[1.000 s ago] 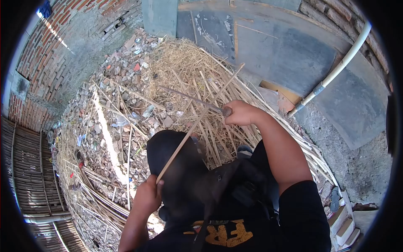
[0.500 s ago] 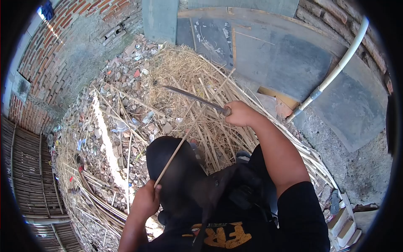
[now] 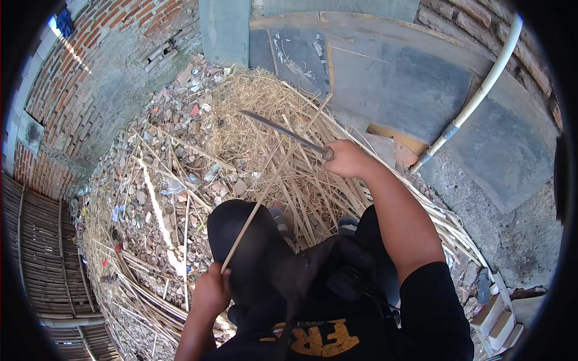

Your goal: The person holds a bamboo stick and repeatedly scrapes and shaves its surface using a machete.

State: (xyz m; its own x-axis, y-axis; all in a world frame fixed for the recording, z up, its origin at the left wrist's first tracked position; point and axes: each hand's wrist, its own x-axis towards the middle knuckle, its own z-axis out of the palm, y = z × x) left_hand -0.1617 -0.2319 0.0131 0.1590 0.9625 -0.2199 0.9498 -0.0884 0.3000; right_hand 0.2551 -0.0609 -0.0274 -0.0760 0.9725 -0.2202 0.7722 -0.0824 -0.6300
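orange letters (image 3: 325,340) on the black shirt (image 3: 430,313), too unclear to read.

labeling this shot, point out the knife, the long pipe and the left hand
knife (image 3: 283,130): head view, middle of the blade
long pipe (image 3: 485,88): head view, pale middle stretch
left hand (image 3: 211,291): head view, back of the hand

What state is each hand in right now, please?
Left hand: closed, holding a long thin strip.
Right hand: closed, gripping a long-bladed knife.

Left hand (image 3: 211,291) grips a thin stick (image 3: 244,231) – right hand (image 3: 347,159) holds a long blade (image 3: 283,129) by its handle
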